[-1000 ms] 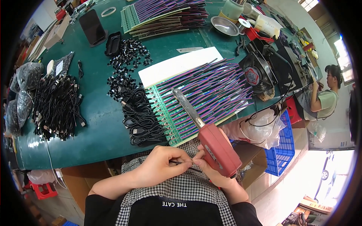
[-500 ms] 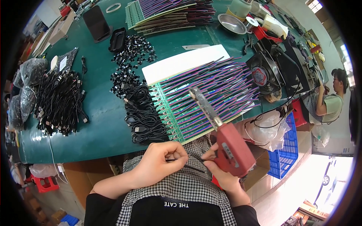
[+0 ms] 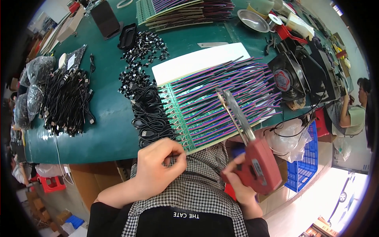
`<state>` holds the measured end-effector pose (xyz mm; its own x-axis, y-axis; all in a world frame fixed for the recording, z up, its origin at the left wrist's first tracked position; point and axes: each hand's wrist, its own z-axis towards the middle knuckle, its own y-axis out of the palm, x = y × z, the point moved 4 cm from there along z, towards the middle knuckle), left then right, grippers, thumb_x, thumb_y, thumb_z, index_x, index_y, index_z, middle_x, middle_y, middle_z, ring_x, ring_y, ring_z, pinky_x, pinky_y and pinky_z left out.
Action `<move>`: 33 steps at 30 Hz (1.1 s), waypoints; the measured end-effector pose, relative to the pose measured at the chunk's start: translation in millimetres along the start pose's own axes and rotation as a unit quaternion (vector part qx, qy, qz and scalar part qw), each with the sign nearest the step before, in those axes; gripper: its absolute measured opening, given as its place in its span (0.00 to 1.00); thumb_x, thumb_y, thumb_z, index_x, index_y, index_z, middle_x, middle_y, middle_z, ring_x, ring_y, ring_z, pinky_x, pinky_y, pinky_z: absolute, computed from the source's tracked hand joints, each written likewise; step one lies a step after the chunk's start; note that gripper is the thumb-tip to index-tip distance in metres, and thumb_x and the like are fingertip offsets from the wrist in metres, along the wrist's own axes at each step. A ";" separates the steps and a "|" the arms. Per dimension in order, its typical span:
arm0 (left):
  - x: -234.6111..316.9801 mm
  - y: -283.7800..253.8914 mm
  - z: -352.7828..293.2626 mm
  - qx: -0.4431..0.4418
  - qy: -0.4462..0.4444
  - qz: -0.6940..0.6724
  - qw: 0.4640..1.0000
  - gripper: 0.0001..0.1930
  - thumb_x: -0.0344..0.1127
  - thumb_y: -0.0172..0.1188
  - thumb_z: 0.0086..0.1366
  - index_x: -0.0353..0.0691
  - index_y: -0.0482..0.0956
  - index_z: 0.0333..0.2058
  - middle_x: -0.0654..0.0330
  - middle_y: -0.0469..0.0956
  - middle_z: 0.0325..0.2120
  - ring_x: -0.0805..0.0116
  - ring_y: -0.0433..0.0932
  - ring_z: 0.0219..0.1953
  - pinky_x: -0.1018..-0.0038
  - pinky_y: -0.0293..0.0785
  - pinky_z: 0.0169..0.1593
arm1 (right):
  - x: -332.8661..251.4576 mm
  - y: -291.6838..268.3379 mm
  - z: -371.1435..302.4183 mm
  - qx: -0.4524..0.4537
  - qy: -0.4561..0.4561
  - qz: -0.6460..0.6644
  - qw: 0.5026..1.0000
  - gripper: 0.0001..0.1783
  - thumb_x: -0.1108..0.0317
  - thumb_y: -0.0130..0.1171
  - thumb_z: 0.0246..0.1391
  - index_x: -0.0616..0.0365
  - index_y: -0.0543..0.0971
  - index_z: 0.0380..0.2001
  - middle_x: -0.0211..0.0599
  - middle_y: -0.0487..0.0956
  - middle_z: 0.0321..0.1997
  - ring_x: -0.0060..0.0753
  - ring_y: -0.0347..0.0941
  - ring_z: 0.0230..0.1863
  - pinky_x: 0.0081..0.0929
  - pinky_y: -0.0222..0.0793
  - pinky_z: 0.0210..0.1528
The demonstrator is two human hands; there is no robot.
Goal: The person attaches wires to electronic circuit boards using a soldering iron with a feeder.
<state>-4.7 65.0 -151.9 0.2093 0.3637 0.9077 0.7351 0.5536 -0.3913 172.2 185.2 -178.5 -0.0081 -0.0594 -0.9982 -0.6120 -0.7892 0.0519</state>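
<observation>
My right hand [image 3: 239, 183] grips a dark red soldering gun [image 3: 262, 166] whose long metal prongs reach over the wires. Under the prongs lies a green circuit board panel [image 3: 177, 112], with rows of black, pink and blue wires [image 3: 225, 94] running off to the right. My left hand [image 3: 162, 166] is closed, thumb and forefinger pinched together, by the panel's near left corner; what it holds, if anything, is hidden. Coiled black USB cables [image 3: 152, 118] lie just left of the panel. Beyond them spreads a pile of small black and metal connectors [image 3: 142, 51].
A bundle of black cables [image 3: 65, 102] and plastic bags [image 3: 35, 87] lie on the left of the green table [image 3: 106, 138]. A fan [image 3: 286, 75] stands right of the wires. More wired panels [image 3: 177, 15] are stacked at the back. Another person [image 3: 355, 110] sits far right.
My left hand has moved left and away from my right hand; a dark bit seen at its fingers no longer shows. The soldering gun has shifted right. The view has shifted slightly.
</observation>
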 end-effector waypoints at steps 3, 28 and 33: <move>2.0 3.9 7.0 0.076 0.176 0.176 0.965 0.07 0.25 0.61 0.44 0.40 0.72 0.22 0.63 0.70 0.24 0.65 0.73 0.26 0.72 0.69 0.24 | 10.1 -29.5 -31.6 0.003 0.096 0.080 0.992 0.28 0.75 0.61 0.45 0.60 0.64 0.51 0.36 0.75 0.35 0.24 0.72 0.31 0.23 0.69 0.37; -1.1 14.2 9.1 0.078 0.196 0.265 0.941 0.08 0.26 0.61 0.43 0.38 0.70 0.21 0.63 0.66 0.25 0.69 0.72 0.25 0.75 0.71 0.21 | 32.1 -53.5 -69.9 -0.056 -0.082 -0.199 0.975 0.39 0.55 0.72 0.33 0.73 0.71 0.45 0.46 0.80 0.31 0.38 0.78 0.26 0.25 0.72 0.30; -1.3 13.4 9.0 0.077 0.196 0.266 0.941 0.07 0.26 0.61 0.43 0.38 0.70 0.21 0.63 0.66 0.25 0.69 0.72 0.25 0.75 0.71 0.21 | 33.7 -51.4 -68.8 -0.039 0.007 -0.142 0.989 0.40 0.56 0.73 0.32 0.73 0.71 0.45 0.48 0.80 0.31 0.39 0.78 0.26 0.25 0.72 0.29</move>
<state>-0.9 78.7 -159.7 0.7647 0.3322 0.5521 0.3635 0.4850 -0.7954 257.7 181.7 -212.8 0.1661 0.1630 -0.9725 -0.5253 -0.8200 -0.2271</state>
